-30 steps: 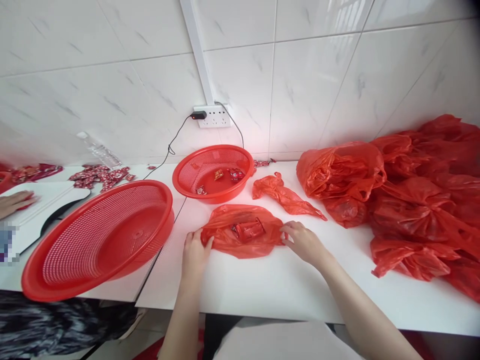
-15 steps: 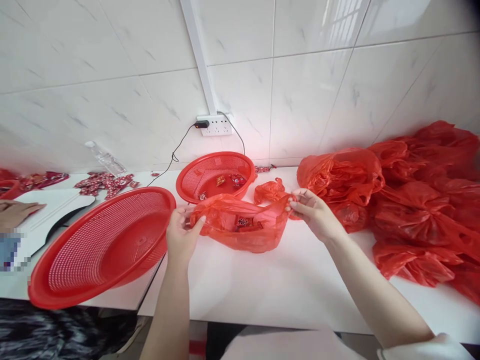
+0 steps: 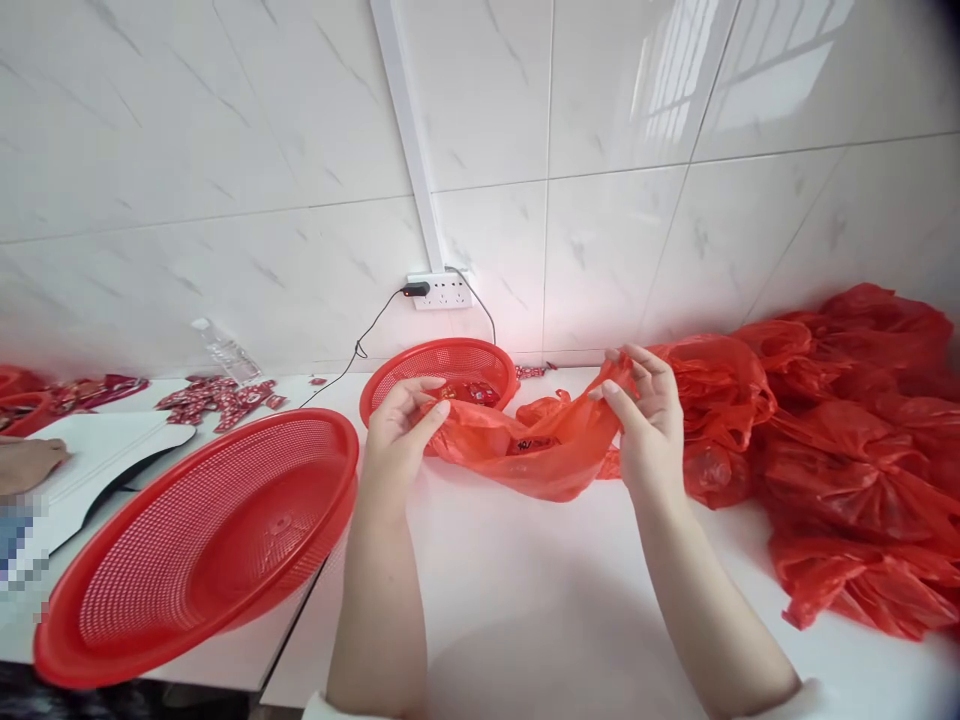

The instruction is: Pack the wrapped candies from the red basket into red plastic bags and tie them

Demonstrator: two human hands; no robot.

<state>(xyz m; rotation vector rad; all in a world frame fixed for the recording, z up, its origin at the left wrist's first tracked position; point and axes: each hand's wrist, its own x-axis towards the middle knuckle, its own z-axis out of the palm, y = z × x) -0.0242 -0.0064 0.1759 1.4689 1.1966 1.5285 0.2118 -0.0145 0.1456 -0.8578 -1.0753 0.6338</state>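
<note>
Bag (image 3: 531, 467) x1, held w/ 2 hands (image 3: 397, 435) (image 3: 651, 420)

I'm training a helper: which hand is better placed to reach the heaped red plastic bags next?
Probably the right hand: it is nearer the heaped red plastic bags, while the left hand is nearer the large red perforated plastic basket. Both hold one thin red plastic bag.
</note>
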